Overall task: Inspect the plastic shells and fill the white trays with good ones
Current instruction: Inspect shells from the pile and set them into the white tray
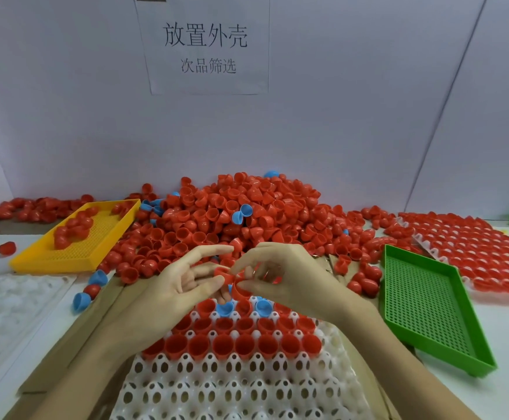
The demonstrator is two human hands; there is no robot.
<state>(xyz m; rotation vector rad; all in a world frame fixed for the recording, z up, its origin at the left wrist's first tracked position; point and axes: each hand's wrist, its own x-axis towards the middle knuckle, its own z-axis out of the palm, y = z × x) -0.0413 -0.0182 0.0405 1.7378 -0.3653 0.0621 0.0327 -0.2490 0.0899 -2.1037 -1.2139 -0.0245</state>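
**Shell check mid-air, above the tray**

Left hand [183,283] and right hand [280,277] both pinch red shells [232,280] between thumb and fingertips, just over the far rows of the white tray [232,377]. Turn each rim toward the eye – look for cracks, flash. Good ones go open side up in the next free socket; near rows remain unfilled. Pile [241,213] sits behind.

White table [489,334] bearing heaped red shells [232,207], yellow tray [50,262], green tray [392,310], white tray [232,386], cardboard [65,353].
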